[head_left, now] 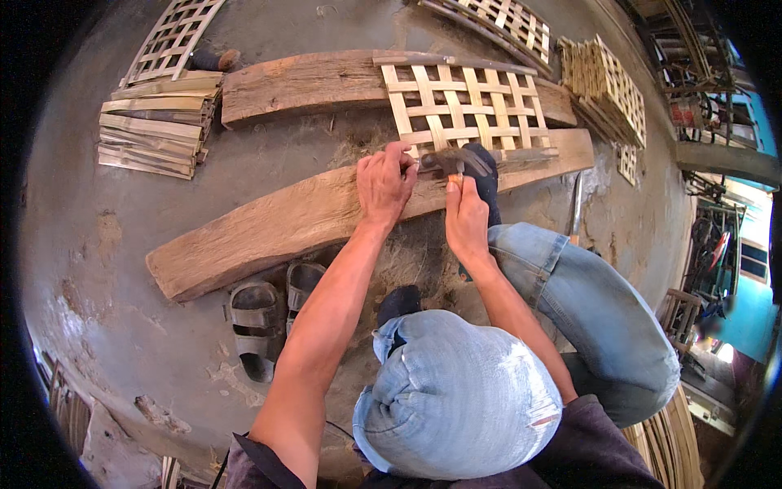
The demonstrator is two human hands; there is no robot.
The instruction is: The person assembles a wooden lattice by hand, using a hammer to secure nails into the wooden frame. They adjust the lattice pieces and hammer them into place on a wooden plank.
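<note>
A woven bamboo lattice panel (pixel 472 104) rests across two thick wooden beams, with a dark rod along its far edge and another along its near edge. At the panel's near left corner, my left hand (pixel 383 186) is closed in a pinch; whatever its fingertips hold is too small to make out. My right hand (pixel 466 218) grips a hammer (pixel 442 160) by its orange handle. The hammer's dark head lies over the near rod, close to my left fingertips. Beside the hammer, my dark-socked foot (pixel 487 183) is on the near beam (pixel 269 224).
The far beam (pixel 301 81) lies beyond. Bamboo strips (pixel 155 122) are piled at the left, below another lattice panel (pixel 175 37). Stacked panels (pixel 607 81) stand at the far right. Sandals (pixel 255 314) sit before the near beam. A long blade-like tool (pixel 577 204) lies right of my knee.
</note>
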